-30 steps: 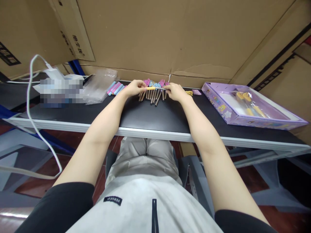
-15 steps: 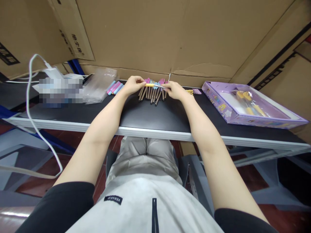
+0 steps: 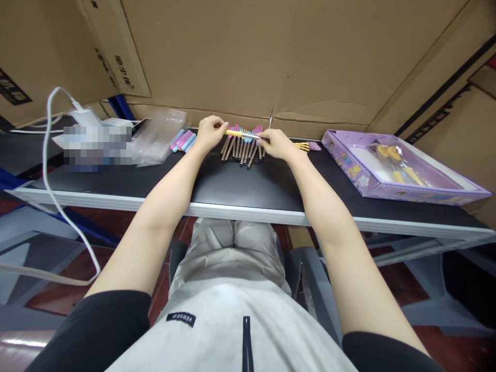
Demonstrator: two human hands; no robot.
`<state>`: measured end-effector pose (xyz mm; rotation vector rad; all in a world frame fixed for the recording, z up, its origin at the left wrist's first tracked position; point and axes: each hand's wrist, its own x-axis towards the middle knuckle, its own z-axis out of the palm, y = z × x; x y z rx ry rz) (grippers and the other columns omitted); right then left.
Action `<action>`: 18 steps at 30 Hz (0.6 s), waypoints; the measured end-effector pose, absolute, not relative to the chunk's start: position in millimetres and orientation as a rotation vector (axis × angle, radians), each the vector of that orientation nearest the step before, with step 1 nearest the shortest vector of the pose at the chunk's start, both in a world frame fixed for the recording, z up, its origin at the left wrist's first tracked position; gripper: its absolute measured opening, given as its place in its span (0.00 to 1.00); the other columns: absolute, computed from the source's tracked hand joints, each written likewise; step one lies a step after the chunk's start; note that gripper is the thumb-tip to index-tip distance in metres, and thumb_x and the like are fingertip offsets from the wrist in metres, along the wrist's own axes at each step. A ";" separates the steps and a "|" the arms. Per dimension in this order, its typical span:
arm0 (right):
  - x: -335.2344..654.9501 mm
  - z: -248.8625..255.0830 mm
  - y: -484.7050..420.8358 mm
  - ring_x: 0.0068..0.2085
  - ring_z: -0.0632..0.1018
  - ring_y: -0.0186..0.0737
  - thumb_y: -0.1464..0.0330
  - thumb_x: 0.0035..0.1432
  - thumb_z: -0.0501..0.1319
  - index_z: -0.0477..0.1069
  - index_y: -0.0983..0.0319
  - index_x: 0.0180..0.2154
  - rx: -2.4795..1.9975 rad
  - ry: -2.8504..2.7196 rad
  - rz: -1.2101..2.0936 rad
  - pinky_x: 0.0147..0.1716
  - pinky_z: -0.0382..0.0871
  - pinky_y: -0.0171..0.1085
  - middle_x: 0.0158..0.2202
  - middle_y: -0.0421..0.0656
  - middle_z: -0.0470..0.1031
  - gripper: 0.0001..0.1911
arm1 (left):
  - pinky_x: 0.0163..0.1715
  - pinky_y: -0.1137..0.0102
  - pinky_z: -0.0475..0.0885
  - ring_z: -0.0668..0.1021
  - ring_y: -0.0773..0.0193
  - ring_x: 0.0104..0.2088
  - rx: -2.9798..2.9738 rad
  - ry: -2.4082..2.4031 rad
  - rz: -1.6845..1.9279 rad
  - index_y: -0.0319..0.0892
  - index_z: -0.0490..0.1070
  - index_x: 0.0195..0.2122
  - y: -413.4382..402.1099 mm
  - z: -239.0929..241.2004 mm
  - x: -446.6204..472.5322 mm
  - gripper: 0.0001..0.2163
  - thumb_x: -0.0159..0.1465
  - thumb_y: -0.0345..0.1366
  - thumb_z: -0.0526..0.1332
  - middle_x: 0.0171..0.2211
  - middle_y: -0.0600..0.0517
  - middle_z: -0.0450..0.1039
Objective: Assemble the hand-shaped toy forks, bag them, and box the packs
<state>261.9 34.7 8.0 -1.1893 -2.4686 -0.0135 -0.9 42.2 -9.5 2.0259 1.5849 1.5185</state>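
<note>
Rod with a yellow handle and a silver metal shaft (image 3: pixel 234 133), held crosswise over a black worktop (image 3: pixel 248 188)

The person sitting across from the brown cardboard wall (image 3: pixel 240 67) has both arms stretched forward. The left hand (image 3: pixel 211 133) grips the rod by the yellow end, fingers curled in against it. The right hand (image 3: pixel 276 143) pinches the silver end, and its fingers hide the very tip from me. The rod runs nearly level between the two, dipping slightly towards the right.

Behind and below it lies a close bunch of bronze-brown metal rods with pink and blue claw-shaped heads (image 3: pixel 243 152), their plain ends pointing at the person. Near the left forearm is a cluster of blue and pink cylindrical handles (image 3: pixel 185 141), just beside some clear plastic bags (image 3: pixel 158 138). Farther left stands a white plug-like block (image 3: pixel 87 119) with a looping white cable (image 3: pixel 47 155); the things around its base are blurred out.

Just past the right wrist sit a yellow claw-shaped head (image 3: pixel 303 146) and a small pink packet (image 3: pixel 314 146). Well to the right, a shallow purple printed cardboard box (image 3: pixel 418 196) holds yellow claw-headed pieces in clear wrapping (image 3: pixel 399 164).
</note>
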 end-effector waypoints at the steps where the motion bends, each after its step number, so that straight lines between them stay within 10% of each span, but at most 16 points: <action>1: 261.0 7.9 34.2 0.52 0.82 0.54 0.66 0.73 0.59 0.85 0.61 0.56 -1.191 -2.464 -0.016 0.55 0.70 0.47 0.50 0.52 0.85 0.19 | 0.49 0.62 0.73 0.78 0.56 0.39 2.034 1.594 1.530 0.43 0.72 0.28 42.6 -9.5 -0.9 0.09 0.67 0.33 0.65 0.33 0.48 0.78; 18: 258.5 11.3 30.6 0.35 0.68 0.41 0.64 0.72 0.59 0.78 0.63 0.37 -1.108 -2.465 0.139 0.44 0.64 0.41 0.30 0.44 0.72 0.13 | 0.48 0.63 0.75 0.80 0.54 0.39 2.092 1.532 1.597 0.45 0.73 0.29 45.0 -10.3 -6.7 0.08 0.66 0.37 0.65 0.28 0.49 0.78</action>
